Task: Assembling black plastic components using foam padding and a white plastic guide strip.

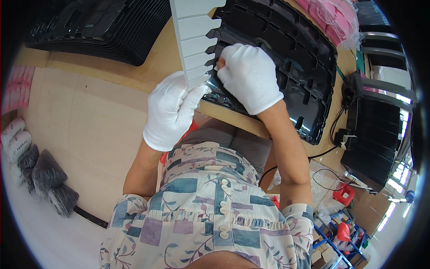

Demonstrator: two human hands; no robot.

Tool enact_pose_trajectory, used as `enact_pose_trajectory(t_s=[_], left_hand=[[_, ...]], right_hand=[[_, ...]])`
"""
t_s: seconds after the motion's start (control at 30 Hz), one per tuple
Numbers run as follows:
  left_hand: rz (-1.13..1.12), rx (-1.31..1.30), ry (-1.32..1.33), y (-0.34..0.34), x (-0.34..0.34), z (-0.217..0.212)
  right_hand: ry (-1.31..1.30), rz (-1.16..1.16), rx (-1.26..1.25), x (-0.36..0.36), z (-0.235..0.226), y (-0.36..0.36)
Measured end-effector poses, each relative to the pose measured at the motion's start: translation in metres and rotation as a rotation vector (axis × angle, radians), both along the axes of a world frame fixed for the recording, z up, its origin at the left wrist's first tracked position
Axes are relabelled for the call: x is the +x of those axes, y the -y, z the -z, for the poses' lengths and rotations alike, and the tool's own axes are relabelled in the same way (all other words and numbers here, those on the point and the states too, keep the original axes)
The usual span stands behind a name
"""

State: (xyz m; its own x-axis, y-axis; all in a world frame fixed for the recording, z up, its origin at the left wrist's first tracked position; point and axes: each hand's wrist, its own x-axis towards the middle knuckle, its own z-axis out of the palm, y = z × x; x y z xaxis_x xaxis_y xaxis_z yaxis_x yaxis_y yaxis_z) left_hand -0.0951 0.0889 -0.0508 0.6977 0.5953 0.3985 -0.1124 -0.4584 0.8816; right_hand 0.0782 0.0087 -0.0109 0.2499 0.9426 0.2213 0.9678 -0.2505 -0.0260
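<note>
My left hand [168, 112], in a white glove, pinches the lower end of a light grey sheet [195, 45] between thumb and fingers. The sheet stands up from the hand, crossed by several lines, with a notched right edge. My right hand [251, 76], gloved too, is curled closed just right of that edge, above a black moulded plastic tray [309, 96]. A bare fingertip pokes out of its glove. What the right fingers hold, if anything, is hidden. The tray lies on the wooden table [156, 60] and has several raised ribs and recesses.
A tall stack of black trays [101, 31] stands at the table's far left. Pink items in clear wrap [333, 18] lie at the far right. More black trays [374, 134] and a black cable [324, 152] are on the right. Dark bags [47, 175] sit on the left floor.
</note>
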Motion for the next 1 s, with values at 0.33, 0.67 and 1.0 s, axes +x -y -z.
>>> enact_pose_trajectory(t_s=[0.33,0.67,1.0], left_hand=[[0.032,-0.016,-0.029,-0.001,-0.002,-0.007],[0.02,-0.024,-0.011,-0.002,-0.002,-0.002],[0.023,-0.115,-0.016,0.0,-0.003,-0.009]], right_hand=[[0.256,0.147,0.001,-0.011,0.005,-0.001],[-0.043,-0.079,-0.046,0.002,-0.004,0.014],[-0.508,0.123,0.304,0.009,-0.015,0.036]])
